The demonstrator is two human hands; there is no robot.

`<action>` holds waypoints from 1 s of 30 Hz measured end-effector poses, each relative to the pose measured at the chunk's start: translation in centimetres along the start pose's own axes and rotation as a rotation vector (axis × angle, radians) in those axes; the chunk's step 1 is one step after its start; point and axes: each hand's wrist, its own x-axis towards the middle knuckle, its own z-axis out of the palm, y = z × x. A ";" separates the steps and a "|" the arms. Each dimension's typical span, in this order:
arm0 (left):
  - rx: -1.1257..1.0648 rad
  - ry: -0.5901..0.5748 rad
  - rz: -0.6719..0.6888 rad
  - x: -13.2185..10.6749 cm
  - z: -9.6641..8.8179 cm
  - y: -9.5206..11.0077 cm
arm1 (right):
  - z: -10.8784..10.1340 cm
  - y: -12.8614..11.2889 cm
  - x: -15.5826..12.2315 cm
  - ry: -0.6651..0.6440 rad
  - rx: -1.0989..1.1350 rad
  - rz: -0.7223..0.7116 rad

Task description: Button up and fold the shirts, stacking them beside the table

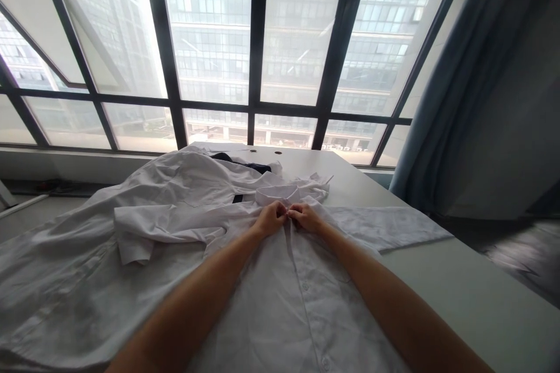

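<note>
A white button-front shirt [301, 309] lies spread on the table, its collar [277, 194] at the far end. My left hand [270, 218] and my right hand [305, 217] meet just below the collar, their fingertips pinching the top of the button placket [287, 233]. The small button under my fingers is hidden. Lower down, several buttons show along the placket. One sleeve [385, 227] stretches out to the right, and another lies folded across the left side [149, 233].
More white cloth [65, 285] spreads past the table's left side, and dark fabric [245, 164] shows at the back. The white table [459, 285] runs to the right, with its edge and the floor beyond. A large window [258, 41] stands ahead, with a blue curtain [437, 99] at right.
</note>
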 end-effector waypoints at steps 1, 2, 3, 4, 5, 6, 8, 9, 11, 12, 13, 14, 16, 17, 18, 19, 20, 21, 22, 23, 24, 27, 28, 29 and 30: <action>0.012 0.009 0.000 0.0 0.0 0.0 | 0.0 0.0 -0.1 -0.004 0.012 0.014; 0.024 0.018 -0.005 0.0 0.0 0.1 | -0.1 0.0 -0.2 -0.008 0.023 0.027; 0.038 0.030 -0.012 0.0 -0.1 0.2 | -0.1 0.0 -0.2 -0.014 0.030 0.035; 0.051 0.042 -0.021 0.0 -0.1 0.3 | -0.1 0.1 -0.2 -0.019 0.035 0.037; 0.064 0.051 -0.030 -0.1 -0.2 0.4 | -0.1 0.2 -0.2 -0.019 0.033 0.034; 0.076 0.056 -0.037 -0.1 -0.3 0.6 | -0.1 0.3 -0.2 -0.018 0.025 0.027; 0.091 0.056 -0.045 -0.1 -0.5 0.8 | -0.1 0.5 -0.1 -0.007 -0.007 0.009; 0.095 0.052 -0.047 -0.1 -0.6 0.9 | -0.1 0.5 -0.1 0.001 -0.029 0.004; 0.098 0.041 -0.050 -0.1 -0.7 1.0 | -0.1 0.6 -0.1 0.009 -0.076 -0.002; 0.096 0.037 -0.048 -0.1 -0.8 1.0 | -0.1 0.6 -0.1 0.011 -0.101 -0.008; 0.092 0.034 -0.044 -0.1 -0.8 1.1 | -0.1 0.6 -0.1 0.014 -0.124 -0.021; 0.085 0.034 -0.043 -0.1 -0.8 1.1 | -0.1 0.6 -0.1 0.017 -0.146 -0.044; 0.062 0.044 -0.047 -0.2 -0.9 1.2 | -0.1 0.6 -0.1 0.028 -0.177 -0.104; 0.051 0.050 -0.054 -0.2 -0.9 1.2 | -0.1 0.6 0.0 0.033 -0.185 -0.130; 0.041 0.053 -0.062 -0.2 -1.0 1.2 | -0.1 0.7 0.0 0.035 -0.189 -0.150; 0.032 0.051 -0.072 -0.2 -1.0 1.2 | -0.1 0.7 0.1 0.034 -0.189 -0.163; 0.023 0.046 -0.082 -0.2 -1.0 1.2 | -0.1 0.8 0.1 0.033 -0.182 -0.170; 0.012 0.041 -0.093 -0.2 -1.0 1.2 | 0.0 0.8 0.1 0.031 -0.171 -0.174; 0.000 0.035 -0.105 -0.1 -1.0 1.1 | 0.0 0.9 0.1 0.032 -0.158 -0.174; -0.014 0.030 -0.117 -0.1 -0.9 1.1 | 0.1 0.9 0.1 0.037 -0.144 -0.172; -0.026 0.026 -0.128 0.0 -0.9 1.0 | 0.1 1.0 0.1 0.041 -0.132 -0.168; -0.047 0.029 -0.142 0.2 -0.7 0.7 | 0.1 0.9 0.0 0.040 -0.108 -0.159; -0.050 0.035 -0.140 0.2 -0.6 0.6 | 0.1 0.9 0.0 0.037 -0.102 -0.161; -0.053 0.043 -0.133 0.2 -0.5 0.5 | 0.1 0.9 -0.1 0.036 -0.098 -0.159; -0.057 0.049 -0.123 0.2 -0.5 0.5 | 0.0 0.8 0.0 0.040 -0.096 -0.153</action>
